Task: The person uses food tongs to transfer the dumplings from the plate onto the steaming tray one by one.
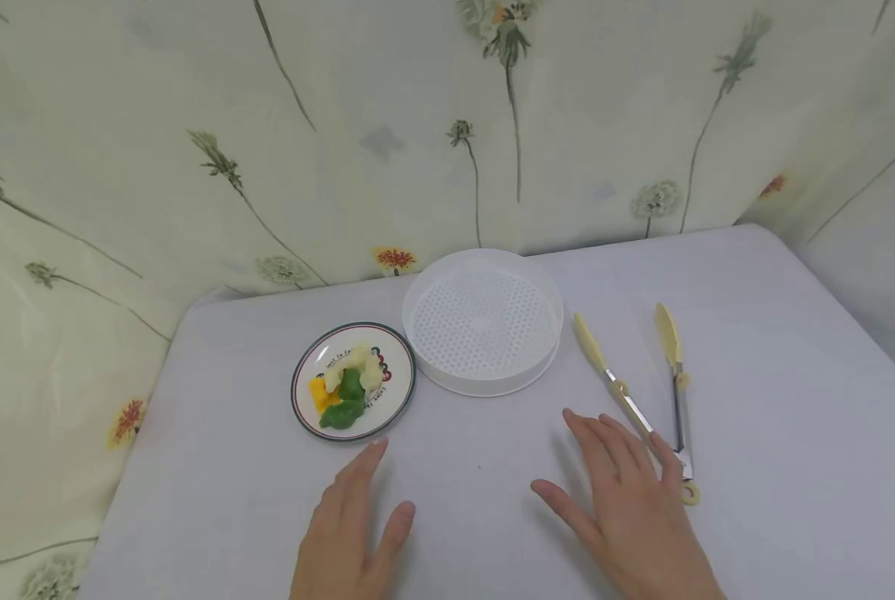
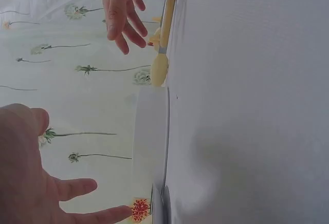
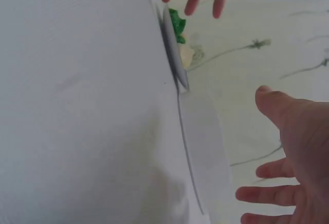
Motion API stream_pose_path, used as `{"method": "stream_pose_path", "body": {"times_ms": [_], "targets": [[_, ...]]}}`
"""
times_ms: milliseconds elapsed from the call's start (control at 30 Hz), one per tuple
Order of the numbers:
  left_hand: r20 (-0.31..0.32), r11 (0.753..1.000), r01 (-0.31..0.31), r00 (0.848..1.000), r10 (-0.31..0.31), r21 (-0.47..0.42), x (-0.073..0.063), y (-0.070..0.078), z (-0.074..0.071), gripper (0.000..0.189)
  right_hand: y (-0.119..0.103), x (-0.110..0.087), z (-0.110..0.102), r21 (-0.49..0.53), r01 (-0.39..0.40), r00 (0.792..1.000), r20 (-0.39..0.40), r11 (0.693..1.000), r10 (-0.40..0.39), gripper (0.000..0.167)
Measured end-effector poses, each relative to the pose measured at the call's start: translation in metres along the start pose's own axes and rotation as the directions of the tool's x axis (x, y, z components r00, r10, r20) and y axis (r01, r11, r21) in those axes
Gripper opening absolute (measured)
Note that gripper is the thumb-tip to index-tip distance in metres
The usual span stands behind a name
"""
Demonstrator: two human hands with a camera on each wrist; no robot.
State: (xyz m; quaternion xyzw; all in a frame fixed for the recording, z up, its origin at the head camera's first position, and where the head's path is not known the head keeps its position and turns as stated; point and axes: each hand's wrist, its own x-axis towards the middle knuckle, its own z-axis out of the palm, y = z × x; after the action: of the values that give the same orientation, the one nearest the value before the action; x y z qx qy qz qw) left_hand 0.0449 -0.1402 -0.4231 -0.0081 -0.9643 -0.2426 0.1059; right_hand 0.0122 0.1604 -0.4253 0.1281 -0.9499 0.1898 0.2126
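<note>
My left hand [image 1: 353, 529] hovers over the table just in front of a round plate [image 1: 387, 417], fingers extended and holding nothing. On that dark-rimmed plate lie green pieces [image 1: 342, 412], orange-yellow pieces [image 1: 318, 393] and pale cream pieces [image 1: 371, 372] of food. My right hand [image 1: 631, 508] has its fingers spread, with nothing in them, and overlaps the lower part of the tongs in the head view. The tongs [image 1: 680, 408] have cream tips and metal arms, and lie spread apart. Between plate and tongs sits a white round steamer tray [image 1: 485, 321] with a perforated base.
A white cloth covers the table [image 1: 477, 533]. Behind it hangs a curtain [image 1: 387, 150] printed with flowers, meeting the table's back edge close to the steamer tray. The plate stands right beside the tray's left side.
</note>
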Motion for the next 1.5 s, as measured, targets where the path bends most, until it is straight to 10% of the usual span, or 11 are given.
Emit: {"method": "stream_pose_path", "body": {"times_ms": [233, 467, 633, 800, 1000, 1267, 1367, 1500], "targets": [[0.173, 0.948, 0.270, 0.955, -0.241, -0.168, 0.008, 0.006, -0.009, 0.055, 0.015, 0.005, -0.015, -0.036, -0.028, 1.000, 0.010, 0.999, 0.029, 0.083], [0.157, 0.886, 0.343, 0.938, -0.308, -0.313, 0.012, -0.003, -0.012, 0.046, 0.032, 0.010, -0.026, -0.061, -0.052, 0.998, 0.036, 0.997, 0.054, 0.081], [0.302, 0.783, 0.510, 0.856, -0.420, -0.357, 0.021, -0.006, -0.014, 0.050, 0.041, 0.012, -0.026, -0.062, -0.060, 0.998, 0.034, 0.996, 0.062, 0.079], [0.400, 0.606, 0.609, 0.793, -0.460, -0.511, 0.029, -0.013, -0.016, 0.062, 0.055, 0.015, -0.023, -0.095, -0.032, 0.999, 0.029, 0.995, 0.035, 0.079], [0.534, 0.302, 0.676, 0.726, -0.434, -0.672, 0.036, -0.023, -0.016, 0.083, 0.071, 0.019, -0.021, -0.094, -0.050, 0.998, 0.043, 0.994, 0.054, 0.075], [0.629, -0.068, 0.644, 0.711, -0.314, -0.762, 0.033, -0.030, -0.014, 0.080, 0.090, 0.025, -0.020, -0.102, -0.100, 0.995, 0.020, 0.990, 0.103, 0.072], [0.648, -0.150, 0.638, 0.694, -0.312, -0.755, 0.035, -0.033, -0.015, 0.077, 0.097, 0.027, -0.020, -0.131, -0.128, 0.990, 0.048, 0.983, 0.135, 0.072], [0.663, -0.191, 0.639, 0.677, -0.320, -0.745, 0.039, -0.035, -0.017, 0.074, 0.102, 0.031, -0.019, -0.151, -0.169, 0.977, 0.101, 0.974, 0.185, 0.074]]}}
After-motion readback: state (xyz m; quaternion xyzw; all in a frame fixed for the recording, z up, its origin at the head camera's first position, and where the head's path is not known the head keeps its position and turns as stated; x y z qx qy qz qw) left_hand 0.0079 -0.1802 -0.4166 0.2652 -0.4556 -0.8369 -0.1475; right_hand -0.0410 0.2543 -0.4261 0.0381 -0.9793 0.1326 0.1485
